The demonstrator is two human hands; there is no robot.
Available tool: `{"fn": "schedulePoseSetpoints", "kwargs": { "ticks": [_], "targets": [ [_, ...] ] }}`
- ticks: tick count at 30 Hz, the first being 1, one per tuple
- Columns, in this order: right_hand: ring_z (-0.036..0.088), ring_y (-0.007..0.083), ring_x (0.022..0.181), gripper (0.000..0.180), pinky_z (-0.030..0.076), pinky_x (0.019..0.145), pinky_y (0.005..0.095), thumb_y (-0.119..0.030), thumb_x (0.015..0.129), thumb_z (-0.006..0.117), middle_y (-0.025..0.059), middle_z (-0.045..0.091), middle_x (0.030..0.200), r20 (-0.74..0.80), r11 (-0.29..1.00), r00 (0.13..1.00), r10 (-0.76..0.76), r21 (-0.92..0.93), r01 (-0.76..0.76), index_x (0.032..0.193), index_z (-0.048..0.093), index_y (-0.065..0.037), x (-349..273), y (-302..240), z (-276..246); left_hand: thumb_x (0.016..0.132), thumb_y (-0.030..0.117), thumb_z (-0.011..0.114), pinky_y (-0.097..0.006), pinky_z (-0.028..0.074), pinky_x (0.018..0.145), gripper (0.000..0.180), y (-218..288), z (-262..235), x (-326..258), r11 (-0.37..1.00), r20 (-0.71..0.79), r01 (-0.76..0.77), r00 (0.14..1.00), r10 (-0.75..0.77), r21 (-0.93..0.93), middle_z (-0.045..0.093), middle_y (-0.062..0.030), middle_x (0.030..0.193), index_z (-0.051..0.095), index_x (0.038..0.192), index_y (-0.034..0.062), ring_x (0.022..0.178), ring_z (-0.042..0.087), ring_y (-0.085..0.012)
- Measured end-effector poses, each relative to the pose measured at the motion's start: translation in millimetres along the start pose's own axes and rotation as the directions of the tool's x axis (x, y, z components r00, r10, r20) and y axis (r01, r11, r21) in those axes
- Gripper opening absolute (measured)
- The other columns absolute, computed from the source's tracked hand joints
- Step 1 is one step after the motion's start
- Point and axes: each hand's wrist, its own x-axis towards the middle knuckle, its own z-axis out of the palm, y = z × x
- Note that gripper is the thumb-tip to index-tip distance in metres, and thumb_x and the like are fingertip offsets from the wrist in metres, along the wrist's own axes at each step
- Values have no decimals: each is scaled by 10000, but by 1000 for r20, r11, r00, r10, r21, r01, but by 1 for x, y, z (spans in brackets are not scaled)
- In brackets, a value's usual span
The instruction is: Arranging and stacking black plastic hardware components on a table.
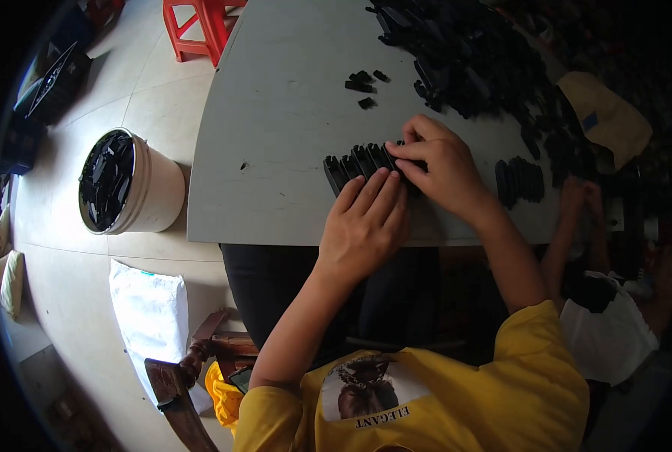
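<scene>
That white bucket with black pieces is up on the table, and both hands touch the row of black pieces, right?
No, the white bucket stands on the floor, not the table, as the head view shows. The left hand and right hand do touch the row of black pieces.

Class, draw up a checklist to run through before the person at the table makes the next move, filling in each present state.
1. Left hand at the row: ok, its fingertips rest along the near side.
2. Right hand at the row: ok, thumb and fingers are at the right end.
3. Right hand's grip on a part: cannot tell, the fingers hide it.
4. Row fully on the table: ok, it lies in from the near edge.
5. Table free of loose bits: not ok, small black pieces lie beyond the row.
6. Bucket upright: ok, it stands on the floor, filled with black parts.
</scene>
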Motion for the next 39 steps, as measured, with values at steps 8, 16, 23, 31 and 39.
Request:
{"fn": "schedulePoseSetpoints", "kwargs": {
  "ticks": [8, 16, 23, 31, 39],
  "targets": [
    [528, 163, 781, 235, 439, 675, 285, 12, 747, 707, 41, 524, 838, -18, 996, 1000, 12, 84, -11, 980, 720, -21, -4, 7, 2, 751, 117, 657, -383, 474, 907, 266, 1, 1, -1, 999, 32, 32, 999, -32, 11, 656, -65, 1135, 668, 1011, 60, 1089, 623, -206],
    [539, 202, 820, 228, 425, 763, 342, 17, 771, 645, 47, 538, 813, 84, 973, 988, -130, -181, 143, 989, 707, -5, -4, -4, -11, 755, 111, 642, -373, 476, 903, 236, 3, 0, 0, 999, 44, 49, 998, -49, -1, 656, -64, 1130, 675, 983, 62, 1090, 624, -201],
    [549, 209, 805, 274, 439, 758, 334, 12, 772, 624, 45, 544, 837, 143, 982, 974, -177, -43, 184, 1018, 713, -67, 23, 21, -12, 746, 97, 637, -364, 484, 885, 237, 0, -1, -2, 1000, 24, 26, 999, -26, 16, 661, -73, 1121, 674, 977, 57, 1077, 632, -213],
    [642, 248, 755, 145, 507, 654, 332, -48, 795, 685, 60, 634, 853, -50, 974, 995, -85, -216, 72, 938, 702, -63, 74, 37, 35, 736, 88, 633, -367, 497, 841, 229, 0, 4, -5, 999, -98, 48, 994, -46, 11, 669, -94, 1076, 667, 959, 46, 1027, 649, -229],
    [640, 203, 710, 116, 502, 649, 281, 27, 745, 692, 67, 631, 813, 9, 956, 994, 113, 273, -111, 850, 664, -13, 33, 0, -5, 733, 84, 632, -356, 505, 808, 208, 0, 4, -5, 997, -134, 72, 989, -70, 14, 676, -98, 1033, 664, 933, 34, 984, 661, -234]
  ]
}}
